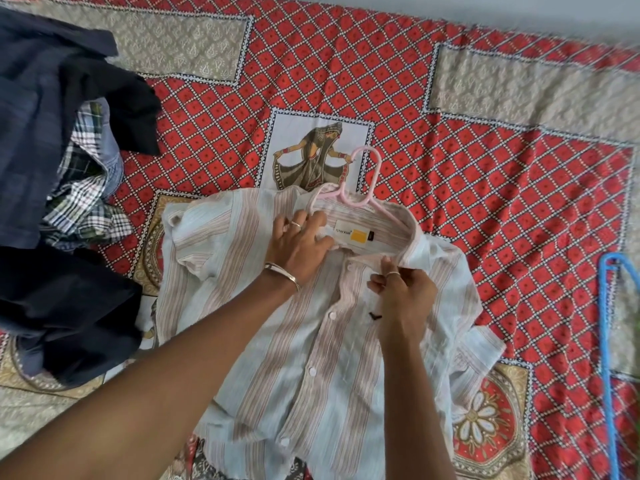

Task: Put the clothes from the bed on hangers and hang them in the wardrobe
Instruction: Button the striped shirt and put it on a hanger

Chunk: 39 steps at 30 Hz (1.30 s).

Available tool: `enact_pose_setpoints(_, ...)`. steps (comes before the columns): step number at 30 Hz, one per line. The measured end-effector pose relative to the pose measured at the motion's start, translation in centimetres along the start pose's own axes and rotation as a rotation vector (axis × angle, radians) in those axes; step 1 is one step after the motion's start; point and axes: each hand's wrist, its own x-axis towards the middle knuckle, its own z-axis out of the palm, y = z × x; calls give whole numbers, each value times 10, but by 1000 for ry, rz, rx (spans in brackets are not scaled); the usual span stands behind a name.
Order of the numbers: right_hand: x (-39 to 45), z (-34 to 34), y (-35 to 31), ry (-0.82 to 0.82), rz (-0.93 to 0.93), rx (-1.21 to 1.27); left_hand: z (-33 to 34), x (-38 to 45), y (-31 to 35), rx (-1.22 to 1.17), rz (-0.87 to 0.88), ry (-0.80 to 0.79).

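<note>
So the striped shirt (311, 341) is lying front-up on the bed (485, 116), roughly in the middle and closer to the near edge, collar pointing toward the far edge. It's pale blue-white with pinkish-brown vertical stripes and white buttons down the placket. A pink hanger (360, 195) is tucked into the neck opening, its hook sticking out past the collar onto the red diamond-print bedsheet (450, 98), right next to a printed dancer figure (311, 161). Inside the collar there's a white neck label (353, 234) with a yellow-orange patch; there's dark lettering on it, but it's upside down from this angle and too small for me to read. There's also a small dark logo (374, 316) on the chest, can't tell what brand. The left hand (298, 244) is spread flat on the shirt just beside the collar, fingers pressing the fabric down near the hanger's shoulder, ring and bangle visible. The right hand (401, 285) has its fingers pinched tight on the collar edge just by the top of the placket. Over at the left edge of the bed sits a pile of dark clothes (52, 133) with a checked shirt (86, 188) poking out. A blue hanger (607, 341) lies near the right edge.
</note>
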Motion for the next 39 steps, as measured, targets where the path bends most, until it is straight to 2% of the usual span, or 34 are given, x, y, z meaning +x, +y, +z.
enact_pose_setpoints(2,6,3,-7,-33,-41,-43,-4,9,-3,-67,-4,-17)
enact_pose_setpoints(6,17,6,-20,-140,-106,-100,-20,29,-4,-284,-170,-77)
enact_pose_setpoints(14,29,12,-40,-348,-90,-75,-49,73,7,-579,-332,-472)
enact_pose_setpoints(17,27,15,-38,-386,-93,-78,-46,77,8,-768,-416,-473)
enact_pose_setpoints(20,24,21,-31,-329,-109,-68,-40,76,11,-735,-436,-496)
enact_pose_setpoints(24,19,24,-23,-253,-94,4,-37,73,12,-809,-497,-472)
enact_pose_setpoints(29,17,19,-22,-361,-97,51,-38,68,16,-843,-574,-406)
enact_pose_setpoints(35,23,20,-29,-411,97,157,-34,63,26,-849,-717,-342)
enact_pose_setpoints(39,24,26,-29,-354,103,162,-34,65,26,-874,-706,-351)
